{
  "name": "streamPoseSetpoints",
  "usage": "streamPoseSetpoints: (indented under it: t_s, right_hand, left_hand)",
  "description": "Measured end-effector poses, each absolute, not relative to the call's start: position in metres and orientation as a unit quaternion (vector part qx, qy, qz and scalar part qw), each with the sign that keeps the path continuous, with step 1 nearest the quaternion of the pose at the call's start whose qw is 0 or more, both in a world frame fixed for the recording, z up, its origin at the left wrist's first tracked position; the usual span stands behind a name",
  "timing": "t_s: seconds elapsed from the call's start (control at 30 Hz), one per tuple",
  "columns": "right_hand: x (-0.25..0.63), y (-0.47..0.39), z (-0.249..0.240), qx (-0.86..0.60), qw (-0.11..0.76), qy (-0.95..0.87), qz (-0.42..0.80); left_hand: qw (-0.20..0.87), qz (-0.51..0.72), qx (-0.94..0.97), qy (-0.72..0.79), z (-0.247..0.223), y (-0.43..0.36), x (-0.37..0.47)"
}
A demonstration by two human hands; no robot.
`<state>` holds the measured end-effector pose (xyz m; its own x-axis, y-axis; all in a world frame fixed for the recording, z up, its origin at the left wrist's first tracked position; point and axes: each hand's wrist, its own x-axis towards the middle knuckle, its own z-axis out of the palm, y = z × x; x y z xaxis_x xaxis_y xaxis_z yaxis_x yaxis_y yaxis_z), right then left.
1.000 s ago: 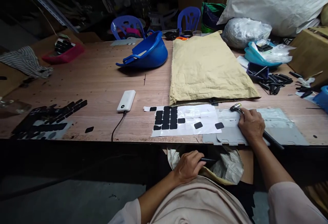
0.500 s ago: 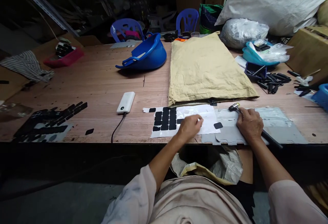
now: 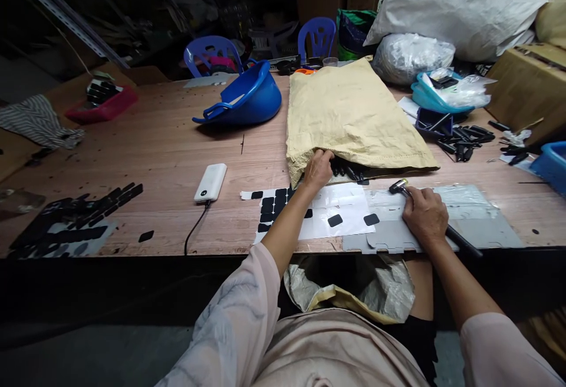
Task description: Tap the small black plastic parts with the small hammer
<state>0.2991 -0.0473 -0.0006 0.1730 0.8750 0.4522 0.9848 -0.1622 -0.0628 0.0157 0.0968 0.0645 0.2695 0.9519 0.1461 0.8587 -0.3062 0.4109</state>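
Our right hand (image 3: 425, 215) on grey sheet (image 3: 477, 230), fingers curled round hammer (image 3: 401, 187), head pointing away from us. White sheet (image 3: 349, 197) just left, black patches on it. Beyond: our left hand (image 3: 319, 169), fingers bent, pinching the lifted near edge of the yellow sack (image 3: 349, 110); dark pieces (image 3: 349, 170) under it.

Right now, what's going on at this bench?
A person sits at the table. Their left hand lifts the front edge of a tan sack, showing dark pieces beneath. Their right hand holds a hammer over a grey sheet. Beside it, black patches lie on white paper.
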Motion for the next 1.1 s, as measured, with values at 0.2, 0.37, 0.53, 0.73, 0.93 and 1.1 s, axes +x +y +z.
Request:
streamPoseSetpoints:
  t_s: [0.2,0.37,0.53,0.73,0.93,1.1]
  right_hand:
    - [0.298,-0.048,0.001,-0.745,0.172,-0.627,-0.15]
    - [0.298,-0.048,0.002,-0.745,0.176,-0.626,-0.148]
    - [0.297,-0.048,0.002,-0.747,0.182,-0.622,-0.149]
    - [0.297,-0.047,0.003,-0.746,0.179,-0.624,-0.148]
    - [0.299,-0.047,0.002,-0.749,0.175,-0.621,-0.149]
    - [0.3,-0.047,0.0,-0.747,0.181,-0.623,-0.147]
  left_hand:
    - [0.101,0.128,0.857,0.49,0.054,0.108,0.033]
    - [0.08,0.114,0.866,0.481,0.053,0.11,0.041]
    - [0.072,0.103,0.885,0.448,0.051,0.103,0.04]
    - [0.08,0.117,0.886,0.442,0.05,0.091,0.044]
    - [0.165,0.157,0.86,0.456,0.053,0.053,0.019]
    - [0.25,0.183,0.826,0.471,0.034,0.005,-0.009]
